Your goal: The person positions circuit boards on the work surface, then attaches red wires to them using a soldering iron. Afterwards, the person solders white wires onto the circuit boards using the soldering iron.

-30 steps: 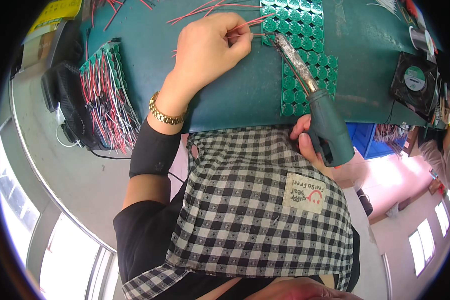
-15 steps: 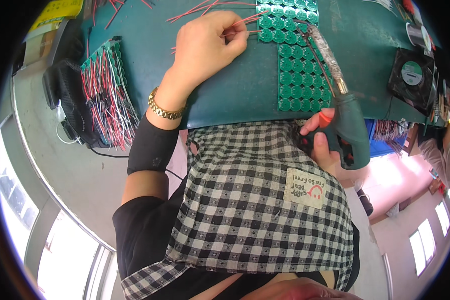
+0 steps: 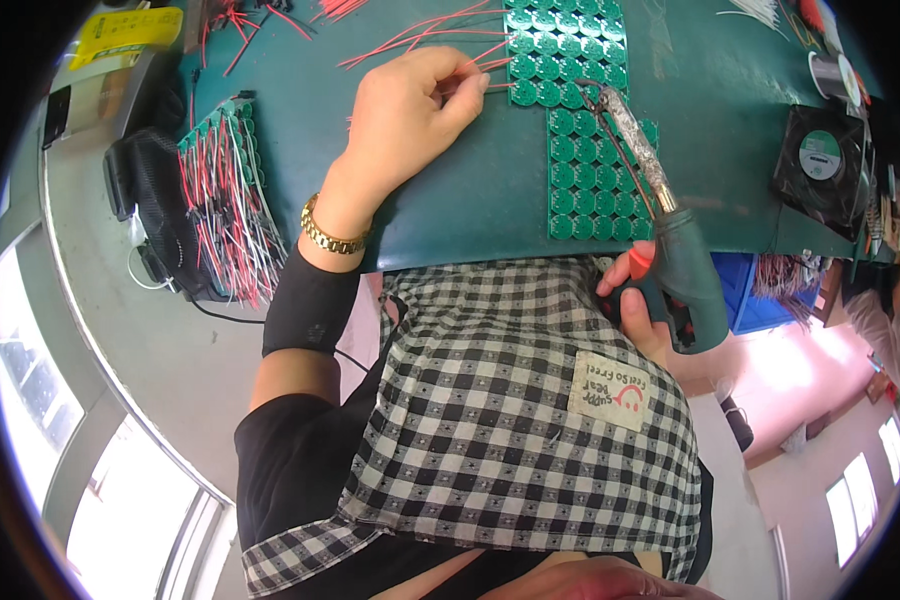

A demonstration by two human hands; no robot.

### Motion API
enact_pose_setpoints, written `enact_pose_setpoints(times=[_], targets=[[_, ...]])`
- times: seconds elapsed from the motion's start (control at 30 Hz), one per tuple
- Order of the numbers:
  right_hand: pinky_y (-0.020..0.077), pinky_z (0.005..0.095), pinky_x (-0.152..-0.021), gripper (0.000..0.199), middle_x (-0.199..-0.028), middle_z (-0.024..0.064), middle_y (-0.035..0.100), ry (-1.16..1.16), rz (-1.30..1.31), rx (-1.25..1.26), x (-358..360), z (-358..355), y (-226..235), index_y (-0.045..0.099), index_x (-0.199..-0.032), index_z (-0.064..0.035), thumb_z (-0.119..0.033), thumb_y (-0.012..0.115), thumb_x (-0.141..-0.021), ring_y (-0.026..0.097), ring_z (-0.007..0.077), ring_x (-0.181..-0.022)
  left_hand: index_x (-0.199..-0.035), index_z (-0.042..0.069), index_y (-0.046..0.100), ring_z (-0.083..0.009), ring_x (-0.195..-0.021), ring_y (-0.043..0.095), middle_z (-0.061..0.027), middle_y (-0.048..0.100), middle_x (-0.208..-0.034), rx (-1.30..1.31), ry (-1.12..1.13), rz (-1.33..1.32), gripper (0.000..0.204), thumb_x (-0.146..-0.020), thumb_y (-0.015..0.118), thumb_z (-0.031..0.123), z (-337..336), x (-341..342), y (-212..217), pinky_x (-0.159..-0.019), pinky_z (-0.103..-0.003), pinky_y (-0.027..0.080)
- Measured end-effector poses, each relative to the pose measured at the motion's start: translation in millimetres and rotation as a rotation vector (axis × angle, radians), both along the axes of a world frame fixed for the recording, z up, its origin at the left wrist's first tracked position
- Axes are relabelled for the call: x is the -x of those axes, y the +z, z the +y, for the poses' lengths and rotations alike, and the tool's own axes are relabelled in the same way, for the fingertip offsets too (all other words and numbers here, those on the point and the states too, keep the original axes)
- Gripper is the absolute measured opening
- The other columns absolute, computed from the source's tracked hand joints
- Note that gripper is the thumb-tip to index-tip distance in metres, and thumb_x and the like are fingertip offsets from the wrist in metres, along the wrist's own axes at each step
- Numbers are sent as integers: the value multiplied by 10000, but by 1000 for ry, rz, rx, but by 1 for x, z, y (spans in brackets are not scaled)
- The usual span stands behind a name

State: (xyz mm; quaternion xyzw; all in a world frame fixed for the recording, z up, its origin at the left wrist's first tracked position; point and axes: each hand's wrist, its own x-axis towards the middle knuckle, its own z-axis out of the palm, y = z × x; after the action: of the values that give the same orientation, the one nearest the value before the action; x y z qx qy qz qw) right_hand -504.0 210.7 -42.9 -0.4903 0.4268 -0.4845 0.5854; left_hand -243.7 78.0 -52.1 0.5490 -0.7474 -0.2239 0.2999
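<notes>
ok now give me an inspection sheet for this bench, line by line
surface: dark green bench top, mostly bare in the middle
job's things: green panels of round boards; soldering gun, tip over the panels; thin red wires
clutter: black fan; wired boards stacked at the left edge
hands: left hand pinches a red wire at the panel; right hand grips the gun handle
cables: black cord below the bench edge
surroundings: bright windows; blue bin
</notes>
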Motion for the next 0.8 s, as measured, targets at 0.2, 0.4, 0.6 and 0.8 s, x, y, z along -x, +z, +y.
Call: enact_pose_setpoints(times=[0.2,0.4,0.6,0.8], targets=[[428,299,-621,452,-811,97,534,-114,-57,-77,-9,14,-12,431,-1232,-20,-112,582,-817,517,158,-676,-850,29,659,-83,-607,504,-34,585,-732,-74,23,77,87,-775,692,60,-6,-1,3,-557,-228,426],[429,302,-607,450,-789,101,530,-6,-24,-16,-1,9,-20,425,-1231,-20,-112,568,-815,510,161,-667,-853,51,633,-206,-638,570,-64,585,-797,75,-24,-205,114,-768,686,106,-8,6,3,-572,-291,464],[442,295,-609,421,-776,101,528,24,6,27,-1,4,-20,429,-1199,5,-82,552,-806,509,156,-660,-829,67,560,-278,-737,581,-82,560,-822,241,-131,-316,118,-772,642,131,-17,1,-9,-655,-393,481],[465,289,-642,374,-841,118,531,-21,73,116,2,8,-8,435,-1132,47,-49,562,-793,529,164,-695,-907,31,522,-225,-618,544,-104,569,-794,361,-239,113,82,-848,568,-2,-15,-12,-2,-561,-295,442]])
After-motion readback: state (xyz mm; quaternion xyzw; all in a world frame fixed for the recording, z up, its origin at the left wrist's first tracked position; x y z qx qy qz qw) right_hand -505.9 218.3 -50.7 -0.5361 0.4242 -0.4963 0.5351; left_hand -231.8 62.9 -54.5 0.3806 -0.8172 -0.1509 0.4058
